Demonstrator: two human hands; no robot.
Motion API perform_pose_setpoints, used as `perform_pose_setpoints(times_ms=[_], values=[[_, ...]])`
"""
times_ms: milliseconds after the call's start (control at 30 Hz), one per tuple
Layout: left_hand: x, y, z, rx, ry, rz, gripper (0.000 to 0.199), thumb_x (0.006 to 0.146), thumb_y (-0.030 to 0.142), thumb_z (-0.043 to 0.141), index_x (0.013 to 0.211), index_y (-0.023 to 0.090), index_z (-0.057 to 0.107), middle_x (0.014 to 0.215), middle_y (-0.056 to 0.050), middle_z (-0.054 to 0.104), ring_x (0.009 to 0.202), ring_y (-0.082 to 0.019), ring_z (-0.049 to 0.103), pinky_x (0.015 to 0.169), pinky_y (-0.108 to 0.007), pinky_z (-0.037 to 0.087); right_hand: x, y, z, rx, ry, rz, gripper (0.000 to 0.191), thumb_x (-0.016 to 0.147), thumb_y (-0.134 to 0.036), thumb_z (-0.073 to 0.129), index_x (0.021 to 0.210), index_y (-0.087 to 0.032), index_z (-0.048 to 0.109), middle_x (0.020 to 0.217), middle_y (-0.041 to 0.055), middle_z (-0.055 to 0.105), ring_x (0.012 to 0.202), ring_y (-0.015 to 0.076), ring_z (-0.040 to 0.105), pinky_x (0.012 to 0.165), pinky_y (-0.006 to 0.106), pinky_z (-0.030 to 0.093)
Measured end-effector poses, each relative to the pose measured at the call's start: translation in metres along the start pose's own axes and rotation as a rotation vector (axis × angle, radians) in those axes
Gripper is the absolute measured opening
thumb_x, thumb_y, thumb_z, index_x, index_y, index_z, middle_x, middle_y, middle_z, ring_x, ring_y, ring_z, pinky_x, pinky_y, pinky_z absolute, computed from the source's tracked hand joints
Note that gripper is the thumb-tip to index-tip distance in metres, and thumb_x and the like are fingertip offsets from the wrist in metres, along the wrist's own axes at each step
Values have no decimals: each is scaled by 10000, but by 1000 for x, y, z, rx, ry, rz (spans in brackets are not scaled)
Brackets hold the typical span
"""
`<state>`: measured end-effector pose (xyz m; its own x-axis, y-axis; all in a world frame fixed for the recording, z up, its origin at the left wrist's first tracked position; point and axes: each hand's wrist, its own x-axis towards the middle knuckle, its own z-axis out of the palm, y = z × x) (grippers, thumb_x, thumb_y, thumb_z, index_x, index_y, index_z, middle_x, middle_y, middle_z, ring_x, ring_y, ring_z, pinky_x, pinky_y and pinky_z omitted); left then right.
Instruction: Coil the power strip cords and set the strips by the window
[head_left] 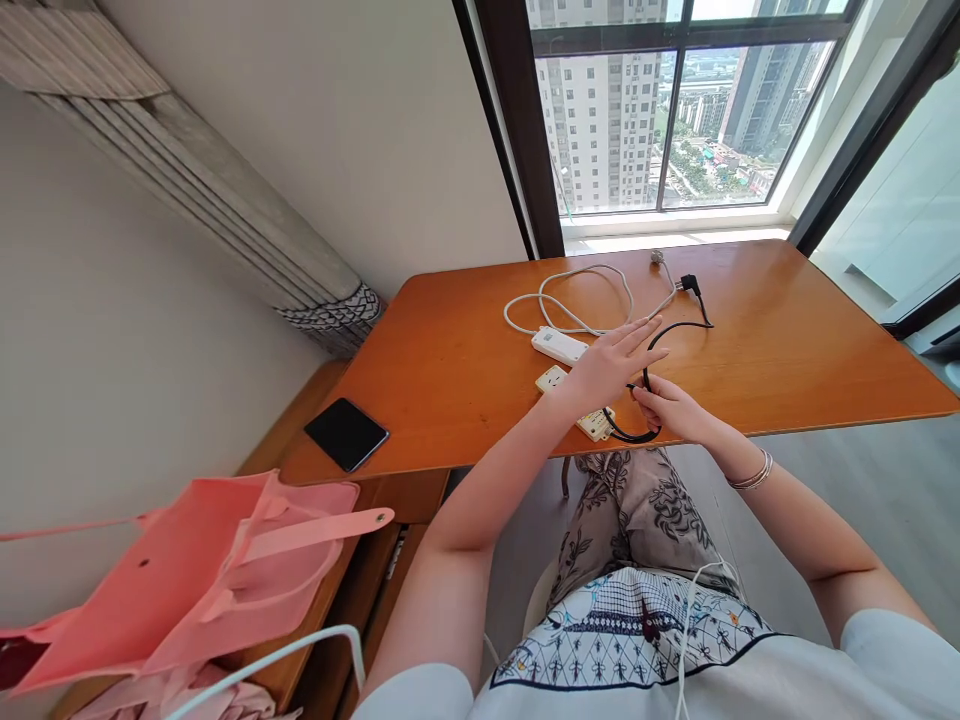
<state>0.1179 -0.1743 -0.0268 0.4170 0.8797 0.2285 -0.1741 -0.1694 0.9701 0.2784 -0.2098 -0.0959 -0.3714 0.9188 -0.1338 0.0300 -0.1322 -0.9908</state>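
My right hand (669, 408) pinches a bent part of the black power cord (679, 325) close to the table's front edge. Just left of it, my left hand (616, 355) is stretched out flat, fingers extended, beside the cord and above the power strips. Beneath my left wrist lies a cream power strip (597, 425), its middle hidden by my forearm; the black cord runs from its near end. A white power strip (556, 344) lies behind it, partly covered by my hand. At the cord's far end is a black plug (690, 285).
A loosely looped white cord (570, 272) lies toward the back of the wooden table (450, 370), with its plug (657, 257) near the window. On the table's left corner rests a black-screened phone or tablet (346, 434). A pink bag (202, 570) stands at lower left.
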Motion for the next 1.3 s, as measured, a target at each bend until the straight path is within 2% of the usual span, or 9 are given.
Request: perform_pose_setpoints(times_ms=[100, 200, 400, 600, 767, 933, 1100, 1200, 1300], values=[[32, -10, -10, 170, -107, 9, 304, 662, -64, 667, 635, 238, 654, 1220, -109, 737, 1412, -275, 515, 1230, -495, 298, 0, 2, -1, 19, 34, -11, 493, 757, -641, 698, 811, -239, 419, 534, -115, 354, 461, 72, 313, 459, 242, 347], [51, -22, -33, 568, -191, 119, 221, 716, 20, 661, 690, 238, 642, 1182, -90, 752, 1402, -280, 524, 1264, -514, 182, -2, 3, -3, 48, 76, -43, 493, 768, -644, 683, 794, -243, 397, 540, -110, 336, 466, 73, 296, 461, 239, 321], [57, -31, -74, 1066, -77, 259, 145, 812, 86, 566, 871, 211, 607, 1302, -119, 695, 1386, -263, 538, 1254, -512, 192, -7, 2, -5, 84, 166, -90, 512, 759, -676, 672, 783, -249, 391, 545, -103, 293, 470, 79, 267, 462, 250, 301], [57, -29, -90, 1129, -15, 273, 115, 829, 112, 552, 845, 224, 569, 976, -64, 710, 1083, -222, 668, 1208, -473, 313, -9, 6, -7, 85, 223, -130, 506, 767, -687, 658, 798, -254, 398, 547, -97, 281, 471, 88, 263, 479, 266, 324], [56, -20, -99, 1278, 82, 342, 150, 862, 304, 638, 775, 231, 540, 872, -74, 643, 890, -236, 610, 921, -404, 485, -11, 15, -11, 82, 289, -147, 488, 789, -681, 639, 811, -257, 400, 556, -94, 294, 472, 92, 280, 493, 276, 352], [53, -2, -83, 1381, 132, 567, 349, 929, 531, 551, 758, 226, 551, 838, -86, 604, 871, -257, 581, 844, -424, 435, -4, 20, -11, 160, 422, -198, 498, 781, -697, 635, 817, -261, 396, 557, -100, 262, 481, 93, 259, 497, 267, 364], [56, 22, -67, 1419, 110, 651, 383, 977, 548, 475, 784, 225, 550, 843, -75, 598, 886, -248, 579, 869, -437, 418, -2, 22, -6, 177, 463, -235, 498, 786, -707, 629, 827, -261, 411, 562, -99, 268, 486, 96, 259, 505, 274, 392], [62, 29, -73, 1401, 163, 636, 369, 1026, 495, 400, 826, 222, 547, 861, -68, 603, 883, -222, 567, 902, -436, 419, -5, 23, -3, 222, 491, -279, 515, 772, -716, 658, 822, -258, 429, 549, -104, 266, 481, 91, 251, 504, 269, 399], [69, 25, -88, 1358, 325, 463, 344, 1002, 496, 477, 822, 212, 549, 919, -87, 623, 928, -230, 571, 919, -429, 427, -8, 26, 0, 265, 514, -326, 514, 777, -714, 671, 819, -256, 440, 541, -107, 249, 477, 88, 239, 499, 258, 397]])
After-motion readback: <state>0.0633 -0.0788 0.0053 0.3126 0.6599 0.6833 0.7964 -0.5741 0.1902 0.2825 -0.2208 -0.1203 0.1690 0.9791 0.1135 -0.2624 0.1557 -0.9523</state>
